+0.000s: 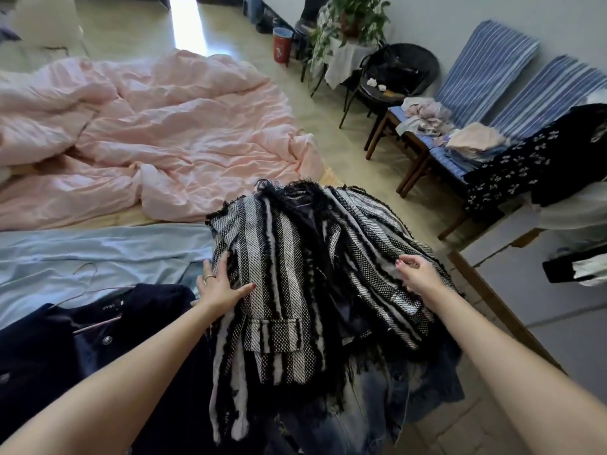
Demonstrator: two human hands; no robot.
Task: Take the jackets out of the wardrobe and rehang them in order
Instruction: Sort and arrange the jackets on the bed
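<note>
A black-and-white striped tweed jacket (289, 264) with fringed edges lies front-open across the corner of the bed. My left hand (218, 285) rests flat on its left front panel, fingers straight. My right hand (418, 274) pinches the fabric of the right front panel with curled fingers. Under the striped jacket lies a blue denim jacket (377, 402), hanging over the bed's edge. A dark navy jacket (82, 343) on a thin wire hanger lies at the lower left. Beneath it spreads a light blue garment (98, 254).
A crumpled pink duvet (147, 126) covers the far part of the bed. Two blue-striped chairs (486, 93) with folded clothes stand at the right wall, next to a black chair (394, 80) and a potted plant (351, 18). A dark floral garment (525, 169) hangs at right.
</note>
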